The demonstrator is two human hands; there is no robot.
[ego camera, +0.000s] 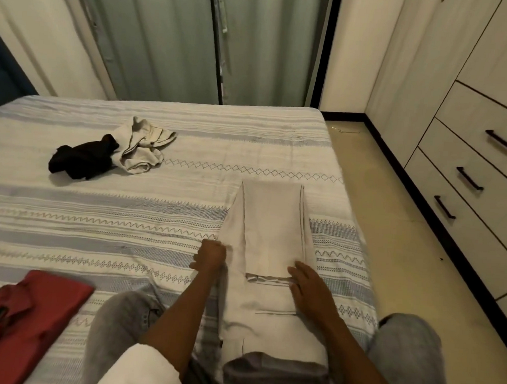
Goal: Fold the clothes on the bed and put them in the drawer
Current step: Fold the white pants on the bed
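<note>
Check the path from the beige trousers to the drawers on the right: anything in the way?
Nothing visible. The beige trousers lie at the bed's right edge under both hands: left hand grips the fabric's left edge, right hand lies flat on them. Only bare floor separates the bed from the drawers, which are all closed.

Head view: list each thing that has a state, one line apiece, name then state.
beige trousers: laid flat lengthwise, partly folded
left hand: gripping the trousers' left edge
right hand: resting flat on the trousers
red shirt: folded, on the bed
black garment: crumpled, unfolded
beige garment: crumpled, touching the black one
drawers: all closed
curtains: drawn
</note>
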